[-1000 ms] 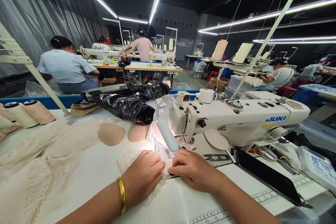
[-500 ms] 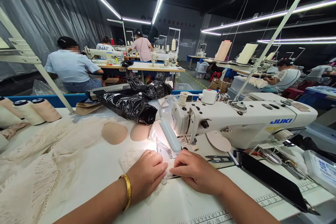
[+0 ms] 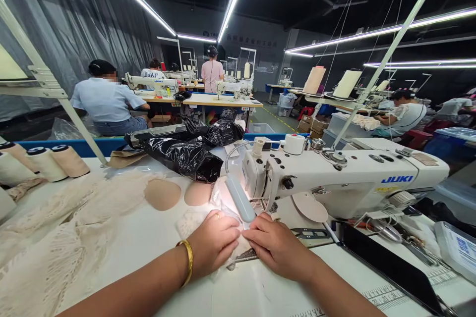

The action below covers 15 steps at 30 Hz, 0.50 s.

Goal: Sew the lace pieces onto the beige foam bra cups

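A piece of pale lace fabric (image 3: 189,222) lies at the needle end of a white sewing machine (image 3: 334,173). My left hand (image 3: 215,242), with a gold bangle at the wrist, is closed on the lace from the left. Close beside it, my right hand (image 3: 277,245) presses its closed fingers on the fabric's right side, just below the machine's head. A grey-blue oblong lamp cover (image 3: 241,200) hides the needle area. Two beige oval pads (image 3: 162,193) lie behind the lace, and another round pad (image 3: 310,206) rests under the machine arm.
Thread snips (image 3: 309,234) and a black tray-like object (image 3: 386,262) lie right of my hand. Black plastic bags (image 3: 186,156) sit behind. Thread cones (image 3: 50,162) and spread lace (image 3: 55,228) occupy the left. Several people work at machines beyond.
My right-hand fingers have flattened and moved slightly forward on the fabric. My left hand has shifted slightly. In the background, the person in pink has turned.
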Each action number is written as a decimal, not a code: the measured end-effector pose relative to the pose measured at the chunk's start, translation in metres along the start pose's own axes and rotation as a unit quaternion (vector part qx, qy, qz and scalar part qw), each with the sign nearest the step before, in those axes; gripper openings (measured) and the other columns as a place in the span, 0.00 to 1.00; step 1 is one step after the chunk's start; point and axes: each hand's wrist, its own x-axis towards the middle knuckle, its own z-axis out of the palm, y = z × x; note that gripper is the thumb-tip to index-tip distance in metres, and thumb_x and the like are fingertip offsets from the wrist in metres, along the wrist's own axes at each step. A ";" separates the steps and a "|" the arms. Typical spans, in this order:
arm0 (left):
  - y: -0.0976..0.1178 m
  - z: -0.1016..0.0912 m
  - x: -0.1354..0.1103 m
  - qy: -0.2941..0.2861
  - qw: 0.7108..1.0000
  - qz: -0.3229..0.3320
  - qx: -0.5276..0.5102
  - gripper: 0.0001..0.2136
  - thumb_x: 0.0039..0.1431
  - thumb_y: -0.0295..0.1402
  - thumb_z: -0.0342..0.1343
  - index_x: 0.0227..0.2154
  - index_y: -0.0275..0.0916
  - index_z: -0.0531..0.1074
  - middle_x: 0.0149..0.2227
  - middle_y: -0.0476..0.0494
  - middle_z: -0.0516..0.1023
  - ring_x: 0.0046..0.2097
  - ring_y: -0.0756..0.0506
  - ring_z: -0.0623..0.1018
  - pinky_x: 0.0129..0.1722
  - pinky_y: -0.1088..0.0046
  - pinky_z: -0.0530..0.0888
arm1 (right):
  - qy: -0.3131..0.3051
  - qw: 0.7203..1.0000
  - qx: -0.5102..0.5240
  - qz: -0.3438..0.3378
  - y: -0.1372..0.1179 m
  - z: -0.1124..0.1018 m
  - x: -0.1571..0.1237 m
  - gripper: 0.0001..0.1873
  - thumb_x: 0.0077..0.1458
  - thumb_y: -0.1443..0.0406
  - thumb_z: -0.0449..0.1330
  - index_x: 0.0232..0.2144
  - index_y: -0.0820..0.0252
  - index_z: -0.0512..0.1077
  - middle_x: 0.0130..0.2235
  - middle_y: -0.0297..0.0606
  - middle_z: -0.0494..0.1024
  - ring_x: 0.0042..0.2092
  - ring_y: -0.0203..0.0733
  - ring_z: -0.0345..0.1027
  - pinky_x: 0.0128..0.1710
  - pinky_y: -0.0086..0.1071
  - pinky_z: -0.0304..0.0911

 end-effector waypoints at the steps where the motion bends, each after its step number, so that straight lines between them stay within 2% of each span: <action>1: -0.001 0.000 0.003 0.000 1.000 0.001 0.008 0.10 0.67 0.28 0.48 0.35 0.40 0.74 0.38 0.41 0.79 0.39 0.41 0.76 0.41 0.61 0.69 | 0.004 1.000 -0.002 0.005 0.001 0.001 0.000 0.16 0.65 0.72 0.53 0.50 0.54 0.74 0.39 0.39 0.74 0.40 0.44 0.66 0.36 0.34 0.62; 6: -0.007 -0.001 0.011 -0.023 0.999 0.004 0.033 0.10 0.67 0.28 0.49 0.38 0.40 0.77 0.36 0.41 0.80 0.39 0.40 0.78 0.43 0.60 0.71 | 0.013 1.000 -0.011 0.026 0.006 0.002 0.000 0.16 0.65 0.72 0.53 0.49 0.55 0.74 0.39 0.38 0.73 0.36 0.42 0.66 0.31 0.32 0.59; 10: -0.013 0.002 0.012 -0.010 1.000 0.003 0.029 0.09 0.67 0.30 0.51 0.39 0.41 0.77 0.37 0.41 0.80 0.41 0.39 0.77 0.44 0.59 0.70 | 0.026 0.999 -0.012 0.037 0.007 0.003 0.001 0.15 0.64 0.72 0.54 0.48 0.54 0.74 0.38 0.37 0.73 0.33 0.41 0.64 0.30 0.32 0.57; 15: -0.019 0.004 0.014 -0.039 0.999 -0.006 0.031 0.07 0.66 0.30 0.52 0.36 0.42 0.76 0.39 0.43 0.80 0.43 0.40 0.77 0.48 0.59 0.69 | 0.023 0.999 -0.013 0.045 0.007 0.004 0.001 0.14 0.64 0.72 0.53 0.48 0.54 0.73 0.38 0.37 0.73 0.33 0.41 0.63 0.30 0.32 0.57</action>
